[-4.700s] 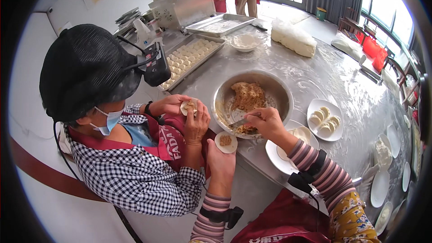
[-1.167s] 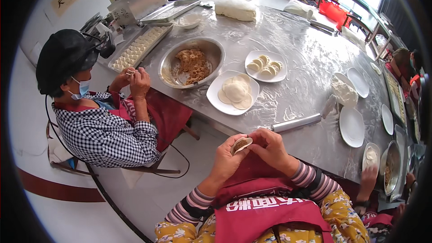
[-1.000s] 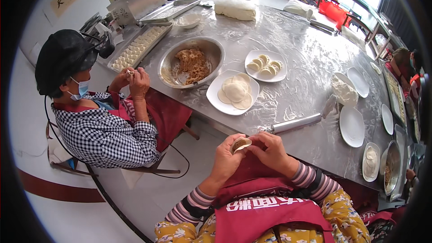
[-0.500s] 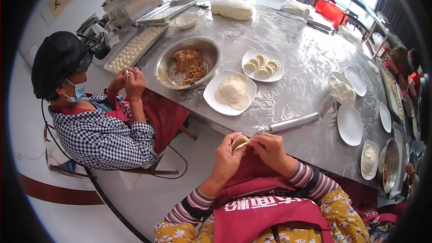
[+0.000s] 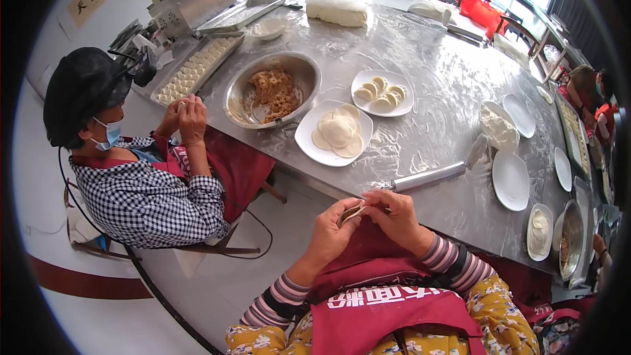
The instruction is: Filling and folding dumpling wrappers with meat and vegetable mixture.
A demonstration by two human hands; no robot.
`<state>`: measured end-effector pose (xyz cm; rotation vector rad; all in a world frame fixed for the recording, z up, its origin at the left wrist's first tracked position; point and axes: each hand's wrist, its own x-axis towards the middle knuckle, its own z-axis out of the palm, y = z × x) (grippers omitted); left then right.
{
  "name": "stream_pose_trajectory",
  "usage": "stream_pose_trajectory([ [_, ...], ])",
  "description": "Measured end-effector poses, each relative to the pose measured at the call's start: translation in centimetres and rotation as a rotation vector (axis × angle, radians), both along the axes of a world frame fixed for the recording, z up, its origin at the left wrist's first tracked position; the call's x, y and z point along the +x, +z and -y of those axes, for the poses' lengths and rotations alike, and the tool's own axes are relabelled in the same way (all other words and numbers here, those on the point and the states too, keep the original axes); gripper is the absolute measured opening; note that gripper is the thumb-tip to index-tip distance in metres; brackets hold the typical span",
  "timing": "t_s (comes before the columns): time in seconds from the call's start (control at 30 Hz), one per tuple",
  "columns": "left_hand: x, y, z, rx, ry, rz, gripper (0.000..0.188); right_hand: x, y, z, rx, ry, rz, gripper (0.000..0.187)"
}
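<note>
A folded dumpling with brown filling at its opening is cradled in my left hand, just off the table's near edge. The fingertips of my right hand pinch its right-hand edge, so both hands hold the same dumpling. Beyond them, a white plate bears a stack of round dough wrappers. To its right stands a second plate with several finished dumplings. A metal rolling pin lies on the table just past my right hand.
A steel bowl of filling sits farther left. Beside it a co-worker shapes something small near a tray of dumplings. A bowl of flour and white plates stand at right. Wrapped dough lies at the back.
The dumpling's opening has narrowed and its edges have come closer together. My right fingers have shifted slightly up and left along its edge. The plates have not moved.
</note>
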<state>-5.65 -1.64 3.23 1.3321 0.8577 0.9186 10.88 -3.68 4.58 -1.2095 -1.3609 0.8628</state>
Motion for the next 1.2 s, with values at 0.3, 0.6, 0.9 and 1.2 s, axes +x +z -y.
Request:
stream_pose_trajectory([
  [0.3, 0.3, -0.1, 0.0, -0.066, 0.119, 0.120, 0.026, 0.3, -0.8, -0.2, 0.259, -0.028, 0.213, 0.012],
  [0.6, 0.2, 0.5, 0.0, -0.111, 0.123, 0.129, 0.025, 0.3, -0.5, -0.1, 0.118, -0.002, 0.188, 0.023],
  [0.9, -0.4, 0.0, -0.1, 0.098, 0.029, -0.019, 0.025, 0.7, 0.0, -0.5, 0.301, 0.100, 0.312, 0.018],
  [1.2, -0.5, 0.3, -0.2, 0.122, 0.019, -0.030, 0.030, 0.5, -0.4, -0.3, 0.199, 0.132, 0.182, 0.015],
])
